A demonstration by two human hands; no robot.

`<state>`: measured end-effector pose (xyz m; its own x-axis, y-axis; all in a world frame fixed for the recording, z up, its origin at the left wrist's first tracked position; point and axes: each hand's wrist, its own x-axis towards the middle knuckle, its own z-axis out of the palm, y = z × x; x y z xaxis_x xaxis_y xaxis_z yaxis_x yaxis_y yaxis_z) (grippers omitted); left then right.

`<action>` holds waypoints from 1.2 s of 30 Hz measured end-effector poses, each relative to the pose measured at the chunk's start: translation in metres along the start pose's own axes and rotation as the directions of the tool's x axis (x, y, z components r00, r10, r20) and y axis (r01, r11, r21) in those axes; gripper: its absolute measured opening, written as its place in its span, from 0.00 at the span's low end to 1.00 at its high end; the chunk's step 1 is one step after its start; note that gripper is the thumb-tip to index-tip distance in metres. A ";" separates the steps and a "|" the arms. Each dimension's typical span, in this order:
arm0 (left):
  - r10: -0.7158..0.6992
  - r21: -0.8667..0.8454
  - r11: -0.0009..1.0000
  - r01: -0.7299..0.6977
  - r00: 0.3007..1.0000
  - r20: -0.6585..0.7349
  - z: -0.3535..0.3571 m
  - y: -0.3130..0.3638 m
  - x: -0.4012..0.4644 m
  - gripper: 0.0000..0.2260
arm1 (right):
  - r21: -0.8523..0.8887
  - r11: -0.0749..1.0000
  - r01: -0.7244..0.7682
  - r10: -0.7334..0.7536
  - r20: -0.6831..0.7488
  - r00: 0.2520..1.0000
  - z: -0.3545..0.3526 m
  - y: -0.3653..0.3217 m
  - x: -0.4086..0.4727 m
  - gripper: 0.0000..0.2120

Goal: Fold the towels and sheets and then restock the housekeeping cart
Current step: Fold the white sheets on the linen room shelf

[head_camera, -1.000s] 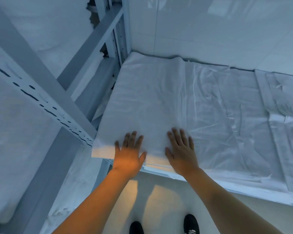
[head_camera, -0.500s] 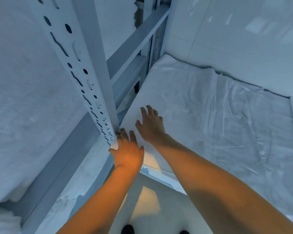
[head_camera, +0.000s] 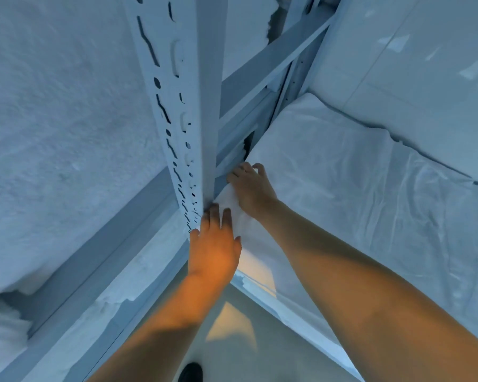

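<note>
Perforated grey rack upright (head_camera: 174, 111), pale floor (head_camera: 226, 326) (one black shoe (head_camera: 190, 372)) below.

Two hands, the left hand (head_camera: 214, 250) and right hand (head_camera: 253, 190), on one white sheet (head_camera: 356, 194). One slotted metal post (head_camera: 177, 106), one black shoe (head_camera: 190, 373).

Matt creased cloth sheet (head_camera: 356, 205), painted perforated metal post (head_camera: 174, 106), glossy wall (head_camera: 414, 64)

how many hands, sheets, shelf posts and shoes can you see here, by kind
hands: 2, left hand and right hand
folded white sheet: 1
perforated shelf post: 1
black shoe: 1
total: 5
</note>
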<state>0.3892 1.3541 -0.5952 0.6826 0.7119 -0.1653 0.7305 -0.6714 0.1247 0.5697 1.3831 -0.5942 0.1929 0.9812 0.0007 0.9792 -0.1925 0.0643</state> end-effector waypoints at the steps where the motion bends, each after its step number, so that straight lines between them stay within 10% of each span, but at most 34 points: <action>1: -0.006 -0.017 1.000 0.005 1.000 -0.019 -0.003 0.001 0.003 0.31 | -0.012 1.000 -0.009 0.009 -0.039 0.999 -0.001 0.002 -0.004 0.19; 11: -0.028 0.028 0.999 0.029 0.999 -0.033 -0.013 0.033 0.020 0.32 | 0.056 0.997 -0.059 0.071 -0.236 0.969 -0.005 0.032 -0.068 0.10; 17: -0.011 0.026 1.000 0.011 1.000 0.020 -0.020 0.045 0.024 0.16 | 0.397 0.895 -0.202 0.280 -0.149 0.949 -0.011 0.029 -0.084 0.10; 22: -0.021 -0.104 0.994 0.026 0.998 0.054 -0.020 0.049 0.017 0.20 | 0.481 0.764 -0.430 0.505 -0.030 0.863 -0.023 0.027 -0.035 0.05; 31: -0.074 -0.174 0.982 0.077 0.997 0.029 -0.013 0.023 -0.015 0.14 | 0.050 0.810 -0.584 0.573 0.147 0.806 -0.006 0.053 0.066 0.32; 36: -0.056 -0.202 0.978 0.053 0.998 -0.012 -0.010 0.020 -0.021 0.12 | 0.088 0.756 -0.649 0.635 0.139 0.760 -0.011 0.077 0.087 0.21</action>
<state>0.3900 1.3280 -0.5798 0.6407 0.7508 -0.1607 0.7548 -0.5775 0.3112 0.6611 1.4537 -0.5781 0.7775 0.6214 -0.0973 0.6208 -0.7830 -0.0398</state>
